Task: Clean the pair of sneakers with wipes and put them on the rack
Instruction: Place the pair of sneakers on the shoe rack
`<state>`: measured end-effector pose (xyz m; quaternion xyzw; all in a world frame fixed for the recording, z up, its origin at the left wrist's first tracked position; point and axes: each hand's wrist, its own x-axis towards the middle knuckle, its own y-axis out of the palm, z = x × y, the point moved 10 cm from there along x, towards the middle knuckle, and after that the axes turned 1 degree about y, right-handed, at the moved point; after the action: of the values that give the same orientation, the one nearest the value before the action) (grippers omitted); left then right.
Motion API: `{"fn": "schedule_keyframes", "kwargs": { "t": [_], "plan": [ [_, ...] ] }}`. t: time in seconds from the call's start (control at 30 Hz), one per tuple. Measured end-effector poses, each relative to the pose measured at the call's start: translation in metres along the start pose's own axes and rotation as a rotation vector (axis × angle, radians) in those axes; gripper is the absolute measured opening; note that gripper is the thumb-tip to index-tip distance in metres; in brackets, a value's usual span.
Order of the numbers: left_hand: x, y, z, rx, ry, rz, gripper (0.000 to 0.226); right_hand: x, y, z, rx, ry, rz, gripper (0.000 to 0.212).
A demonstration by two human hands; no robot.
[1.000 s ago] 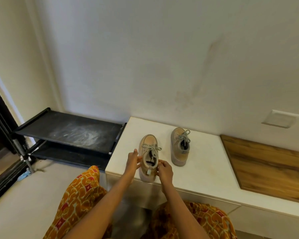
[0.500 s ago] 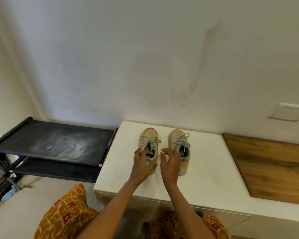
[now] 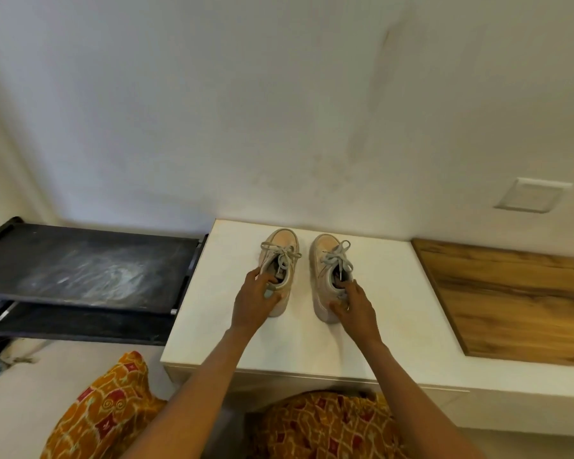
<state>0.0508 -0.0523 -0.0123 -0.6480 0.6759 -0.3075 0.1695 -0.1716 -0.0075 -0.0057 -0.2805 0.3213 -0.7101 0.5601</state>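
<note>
Two beige sneakers with grey laces stand side by side on a white bench top [image 3: 289, 346], toes toward the wall. My left hand [image 3: 254, 299] grips the heel of the left sneaker [image 3: 280, 250], fingers hooked into its opening. My right hand [image 3: 353, 303] grips the heel of the right sneaker [image 3: 327, 260] the same way. Both shoes rest on the bench. To the left stands the black shoe rack [image 3: 80, 266], its dusty top shelf bare. No wipes are in view.
A wooden panel [image 3: 517, 299] is set into the bench to the right of the shoes. A white wall rises just behind them, with a switch plate [image 3: 532, 195]. My orange patterned clothing [image 3: 106, 412] fills the foreground. A lower rack shelf [image 3: 77, 323] sits under the top one.
Both hands were on the left sneaker, which was slid back beside the other. Now my right hand has shifted to the right sneaker's heel; each hand holds one shoe.
</note>
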Motion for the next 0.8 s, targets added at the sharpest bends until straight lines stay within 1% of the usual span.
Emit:
{"fn": "schedule_keyframes", "kwargs": {
  "t": [0.07, 0.13, 0.2, 0.3, 0.37, 0.47, 0.6, 0.7, 0.8],
  "plan": [
    [0.0, 0.005, 0.002, 0.026, -0.003, 0.017, 0.052, 0.002, -0.002, 0.004, -0.055, 0.0, 0.001, 0.044],
    [0.001, 0.003, 0.002, 0.079, -0.034, 0.0, 0.045, 0.003, -0.001, 0.014, -0.106, 0.006, -0.016, 0.036],
    [0.004, -0.008, 0.003, 0.104, -0.081, -0.055, 0.036, 0.005, 0.006, 0.03, -0.106, 0.017, -0.03, 0.031],
    [0.01, -0.033, 0.011, 0.083, -0.128, -0.109, 0.03, 0.011, 0.024, 0.062, -0.093, 0.004, -0.034, 0.031],
    [0.013, -0.059, 0.026, 0.11, -0.149, -0.118, 0.028, 0.014, 0.039, 0.091, -0.113, -0.055, -0.027, 0.035],
    [0.013, -0.111, 0.065, 0.211, -0.198, -0.134, 0.023, 0.017, 0.069, 0.137, -0.143, -0.14, -0.002, 0.036],
    [0.007, -0.186, 0.125, 0.301, -0.271, -0.23, 0.02, 0.019, 0.121, 0.21, -0.194, -0.276, 0.051, 0.041],
    [-0.001, -0.228, 0.168, 0.339, -0.309, -0.259, 0.02, 0.016, 0.168, 0.254, -0.209, -0.345, 0.104, 0.043],
    [-0.008, -0.256, 0.207, 0.36, -0.345, -0.284, 0.02, 0.014, 0.211, 0.285, -0.18, -0.379, 0.131, 0.043]
  ]
}}
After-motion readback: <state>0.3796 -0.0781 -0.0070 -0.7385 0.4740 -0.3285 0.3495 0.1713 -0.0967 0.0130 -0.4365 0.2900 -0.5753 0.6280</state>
